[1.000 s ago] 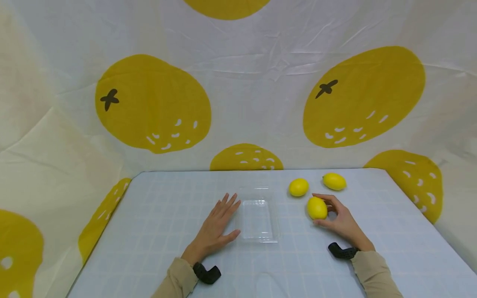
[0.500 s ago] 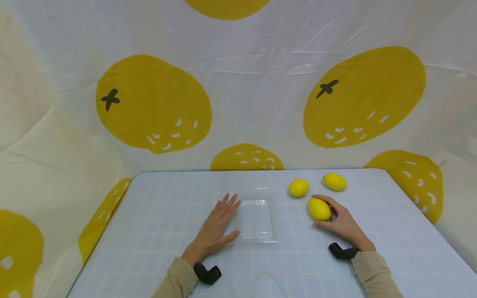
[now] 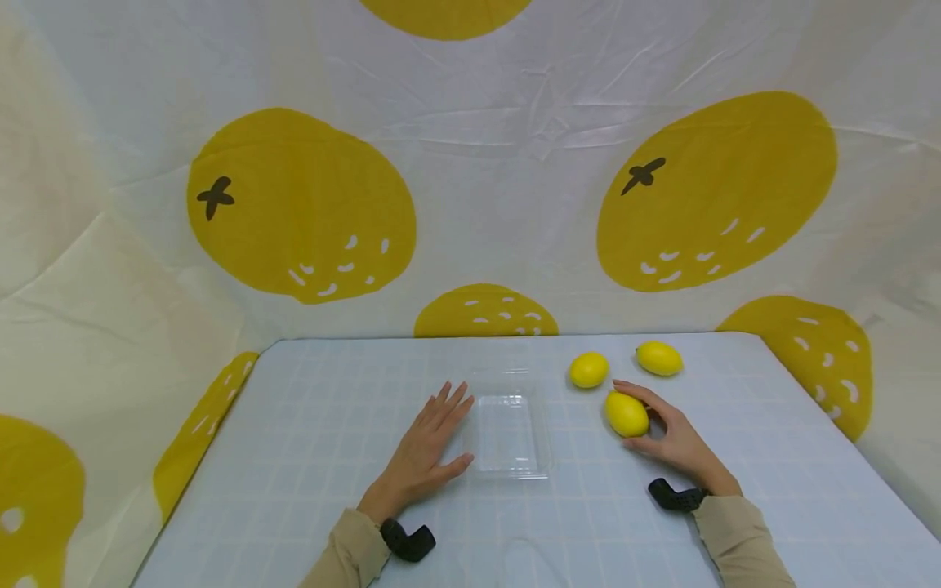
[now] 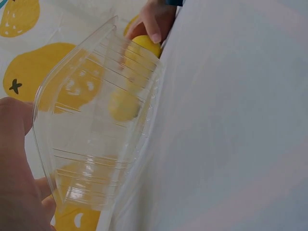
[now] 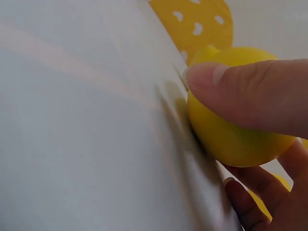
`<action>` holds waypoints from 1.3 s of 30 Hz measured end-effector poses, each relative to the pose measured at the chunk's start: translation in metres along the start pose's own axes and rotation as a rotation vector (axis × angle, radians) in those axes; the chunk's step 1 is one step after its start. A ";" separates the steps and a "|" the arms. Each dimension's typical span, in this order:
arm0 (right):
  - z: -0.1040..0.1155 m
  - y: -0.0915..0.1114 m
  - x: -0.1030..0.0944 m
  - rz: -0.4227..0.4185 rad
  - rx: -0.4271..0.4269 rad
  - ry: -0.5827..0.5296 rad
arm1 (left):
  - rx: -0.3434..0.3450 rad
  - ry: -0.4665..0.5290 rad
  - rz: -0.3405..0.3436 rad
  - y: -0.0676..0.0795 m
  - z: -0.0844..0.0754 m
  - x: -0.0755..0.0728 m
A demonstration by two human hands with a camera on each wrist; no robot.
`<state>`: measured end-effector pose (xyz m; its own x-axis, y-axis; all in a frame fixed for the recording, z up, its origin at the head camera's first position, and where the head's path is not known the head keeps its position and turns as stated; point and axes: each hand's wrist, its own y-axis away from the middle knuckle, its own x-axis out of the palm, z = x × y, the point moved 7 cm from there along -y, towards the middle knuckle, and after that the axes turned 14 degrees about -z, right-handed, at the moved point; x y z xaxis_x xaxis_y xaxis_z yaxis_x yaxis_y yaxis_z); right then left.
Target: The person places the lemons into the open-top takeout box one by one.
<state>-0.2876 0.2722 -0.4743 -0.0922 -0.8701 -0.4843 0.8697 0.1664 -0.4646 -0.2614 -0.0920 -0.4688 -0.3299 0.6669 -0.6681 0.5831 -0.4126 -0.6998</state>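
In the head view a yellow lemon (image 3: 626,414) sits low over the right part of the table, between the thumb and fingers of my right hand (image 3: 672,433). The right wrist view has my thumb (image 5: 245,94) across that lemon (image 5: 240,144), close to the cloth. A clear plastic container (image 3: 507,472) stands at the table's middle. Beside its left edge lies my left hand (image 3: 426,453), fingers stretched out and thumb apart. Up close in the left wrist view, the fingers are right at the rim of the container (image 4: 43,91), and lemons show through its wall.
Two more lemons lie behind the held one, one at the back (image 3: 589,370) and one farther right (image 3: 659,358). A pale checked cloth (image 3: 294,425) covers the table. Behind it hangs a white curtain (image 3: 507,204) printed with large yellow fruit.
The lemon in my right hand has shifted slightly and turned, its long axis now more slanted. My left hand and the container have stayed in place.
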 end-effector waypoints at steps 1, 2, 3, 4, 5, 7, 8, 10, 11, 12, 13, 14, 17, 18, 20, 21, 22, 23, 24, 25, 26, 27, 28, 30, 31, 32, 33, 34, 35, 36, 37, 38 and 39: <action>0.000 0.000 0.000 -0.005 0.002 0.004 | 0.000 -0.001 0.001 0.000 0.000 0.000; 0.001 -0.001 0.000 -0.012 0.005 0.013 | -0.002 -0.004 0.003 0.001 0.001 0.000; 0.003 -0.001 0.000 -0.020 0.015 0.022 | -0.002 -0.002 0.003 0.001 0.001 0.000; 0.006 -0.001 -0.001 -0.029 0.024 0.025 | -0.003 -0.001 0.003 0.001 0.001 0.000; 0.009 -0.002 -0.001 -0.039 0.030 0.028 | -0.005 0.002 0.004 0.001 0.001 0.000; 0.015 -0.003 -0.002 -0.051 0.037 0.041 | -0.006 0.004 0.003 0.002 0.002 0.000; 0.017 -0.003 -0.002 -0.057 0.039 0.051 | -0.006 0.002 0.002 0.002 0.002 0.000; 0.017 -0.004 -0.003 -0.067 0.039 0.067 | -0.005 0.002 -0.001 0.002 0.002 0.000; 0.013 -0.004 -0.003 -0.073 0.050 0.090 | -0.006 0.003 -0.001 0.002 0.002 0.000; 0.009 -0.003 -0.002 -0.075 0.062 0.115 | -0.006 0.002 -0.001 0.002 0.002 0.000; 0.004 -0.003 -0.002 -0.077 0.077 0.140 | -0.006 0.002 -0.002 0.002 0.002 0.000; -0.002 -0.002 -0.001 -0.079 0.089 0.161 | -0.005 0.000 -0.003 0.002 0.002 0.000; -0.014 -0.001 -0.001 -0.093 0.138 0.202 | -0.007 0.010 -0.003 0.002 0.002 -0.001; -0.015 0.000 -0.001 -0.099 0.146 0.206 | -0.007 0.010 -0.004 0.002 0.002 -0.001; -0.016 0.000 -0.001 -0.110 0.148 0.206 | -0.009 0.009 -0.002 0.003 0.002 -0.002; -0.016 0.000 -0.001 -0.119 0.149 0.204 | -0.010 0.008 -0.002 0.003 0.002 -0.002; -0.015 -0.001 -0.001 -0.127 0.147 0.198 | -0.013 0.006 0.001 0.003 0.002 -0.001; -0.014 -0.001 -0.002 -0.135 0.142 0.197 | -0.013 0.004 0.004 0.003 0.002 -0.001; -0.013 -0.001 -0.002 -0.139 0.136 0.196 | -0.014 0.004 0.005 0.003 0.002 -0.001; -0.012 -0.001 -0.002 -0.141 0.130 0.193 | -0.016 0.003 0.008 0.003 0.003 -0.001; -0.011 -0.001 -0.002 -0.145 0.127 0.185 | -0.016 0.004 0.008 0.003 0.002 0.000; -0.010 -0.001 -0.002 -0.151 0.125 0.175 | -0.016 0.006 0.009 0.003 0.002 0.000; -0.009 -0.001 -0.003 -0.156 0.127 0.169 | -0.016 0.011 0.009 0.003 0.002 0.000; -0.008 -0.002 -0.003 -0.159 0.124 0.159 | -0.010 0.016 0.005 0.002 0.001 -0.001; -0.008 -0.002 -0.004 -0.162 0.127 0.151 | -0.006 0.016 0.002 0.001 0.000 -0.001; -0.008 -0.003 -0.004 -0.165 0.128 0.147 | 0.000 0.021 -0.003 0.001 -0.001 -0.002; -0.007 -0.003 -0.004 -0.168 0.131 0.139 | 0.003 0.024 -0.005 0.000 -0.002 -0.002; -0.006 -0.004 -0.005 -0.169 0.130 0.133 | 0.007 0.027 -0.006 -0.001 -0.003 -0.002; -0.005 -0.004 -0.005 -0.171 0.128 0.126 | 0.011 0.026 -0.006 -0.001 -0.004 -0.002; -0.004 -0.005 -0.006 -0.173 0.130 0.110 | 0.013 0.029 -0.008 -0.002 -0.005 -0.002; -0.002 -0.006 -0.006 -0.175 0.125 0.107 | 0.013 0.032 -0.008 -0.002 -0.006 -0.002; -0.001 -0.007 -0.007 -0.180 0.122 0.096 | 0.014 0.035 -0.009 -0.002 -0.007 -0.003; 0.001 -0.008 -0.008 -0.187 0.119 0.083 | 0.012 0.038 -0.007 -0.003 -0.007 -0.002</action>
<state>-0.2935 0.2768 -0.4660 -0.2924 -0.8384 -0.4599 0.8845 -0.0543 -0.4634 -0.2568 -0.0879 -0.4636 -0.3054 0.6932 -0.6529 0.5715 -0.4150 -0.7079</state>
